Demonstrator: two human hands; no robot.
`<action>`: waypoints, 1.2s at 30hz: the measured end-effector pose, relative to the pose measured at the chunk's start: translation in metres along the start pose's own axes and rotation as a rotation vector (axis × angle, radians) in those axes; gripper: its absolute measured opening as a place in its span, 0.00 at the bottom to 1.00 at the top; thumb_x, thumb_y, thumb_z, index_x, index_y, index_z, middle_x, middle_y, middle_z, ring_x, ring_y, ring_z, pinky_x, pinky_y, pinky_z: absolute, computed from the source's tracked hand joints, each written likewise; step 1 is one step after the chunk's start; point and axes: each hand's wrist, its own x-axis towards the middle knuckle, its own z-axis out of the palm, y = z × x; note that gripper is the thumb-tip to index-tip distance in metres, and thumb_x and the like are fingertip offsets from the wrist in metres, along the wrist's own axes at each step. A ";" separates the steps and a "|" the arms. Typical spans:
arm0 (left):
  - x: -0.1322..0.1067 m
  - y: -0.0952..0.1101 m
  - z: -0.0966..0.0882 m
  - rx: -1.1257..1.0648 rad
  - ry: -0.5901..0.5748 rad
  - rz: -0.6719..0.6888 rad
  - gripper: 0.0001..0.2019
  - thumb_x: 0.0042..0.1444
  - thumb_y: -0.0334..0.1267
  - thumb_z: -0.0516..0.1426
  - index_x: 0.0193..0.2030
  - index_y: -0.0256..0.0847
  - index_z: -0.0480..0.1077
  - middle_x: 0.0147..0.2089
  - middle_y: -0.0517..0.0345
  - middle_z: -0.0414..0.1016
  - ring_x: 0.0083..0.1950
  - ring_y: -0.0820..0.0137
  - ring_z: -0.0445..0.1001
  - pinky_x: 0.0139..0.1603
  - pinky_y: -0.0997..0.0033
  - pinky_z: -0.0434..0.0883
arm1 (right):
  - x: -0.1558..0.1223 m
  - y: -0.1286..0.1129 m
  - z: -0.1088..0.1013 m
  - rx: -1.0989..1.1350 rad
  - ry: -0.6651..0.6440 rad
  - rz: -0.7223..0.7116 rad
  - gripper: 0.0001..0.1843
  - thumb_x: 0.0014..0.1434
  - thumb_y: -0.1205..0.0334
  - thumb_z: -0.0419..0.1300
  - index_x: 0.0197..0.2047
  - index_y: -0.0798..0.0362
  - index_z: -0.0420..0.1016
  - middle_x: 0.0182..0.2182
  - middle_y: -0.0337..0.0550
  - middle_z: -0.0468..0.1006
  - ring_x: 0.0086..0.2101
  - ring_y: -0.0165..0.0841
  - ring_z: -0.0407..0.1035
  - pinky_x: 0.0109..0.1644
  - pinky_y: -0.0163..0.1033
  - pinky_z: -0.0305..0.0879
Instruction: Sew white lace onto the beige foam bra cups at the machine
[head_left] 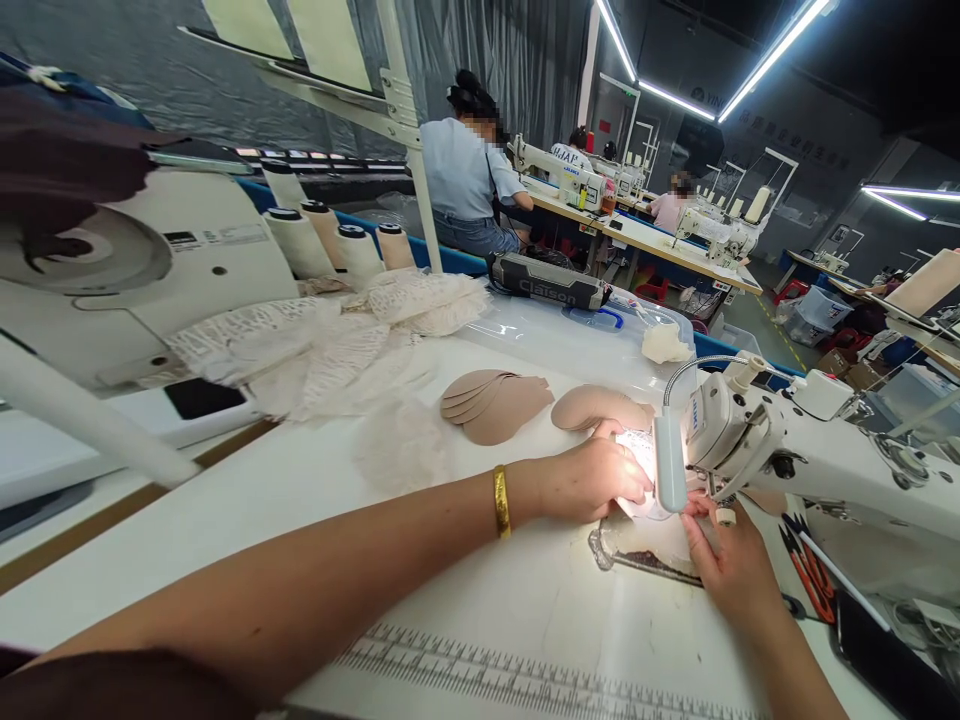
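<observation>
My left hand, a gold bangle at its wrist, is closed on a piece of white lace fabric on the sewing machine bed. A small lamp lights the fabric brightly and hides part of it. My right hand is beside the needle area of the white sewing machine, its thumb and fingers drawn together; what lies between them is hidden. Just beyond my left hand lie beige rounded cup pieces. Further left is a fanned stack of similar beige pieces.
Sheer lace pieces are heaped at left near thread cones. A clear plastic sheet lies at the back. Orange-handled scissors and a black phone-like object are at right. A ruler strip runs along the front. Several people sit at machines beyond.
</observation>
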 end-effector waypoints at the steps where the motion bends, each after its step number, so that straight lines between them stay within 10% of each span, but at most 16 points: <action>1: 0.000 -0.001 0.001 -0.006 0.009 0.002 0.17 0.45 0.19 0.56 0.37 0.44 0.74 0.46 0.62 0.81 0.46 0.64 0.75 0.55 0.52 0.54 | 0.000 0.000 0.000 0.010 0.011 0.009 0.12 0.73 0.57 0.51 0.45 0.48 0.75 0.40 0.47 0.82 0.42 0.44 0.77 0.48 0.51 0.75; 22: -0.004 0.009 -0.003 0.016 -0.008 0.026 0.21 0.42 0.18 0.54 0.39 0.44 0.73 0.47 0.61 0.81 0.45 0.62 0.74 0.51 0.56 0.54 | -0.001 0.002 -0.001 0.054 0.017 0.038 0.08 0.73 0.58 0.52 0.46 0.49 0.71 0.43 0.49 0.80 0.45 0.43 0.76 0.47 0.49 0.74; 36: -0.005 0.015 0.000 0.106 0.091 0.050 0.04 0.58 0.29 0.59 0.37 0.43 0.72 0.40 0.57 0.80 0.41 0.63 0.72 0.48 0.57 0.56 | -0.001 0.000 -0.001 0.051 -0.085 0.015 0.11 0.73 0.58 0.50 0.50 0.50 0.72 0.39 0.47 0.80 0.41 0.42 0.75 0.42 0.44 0.71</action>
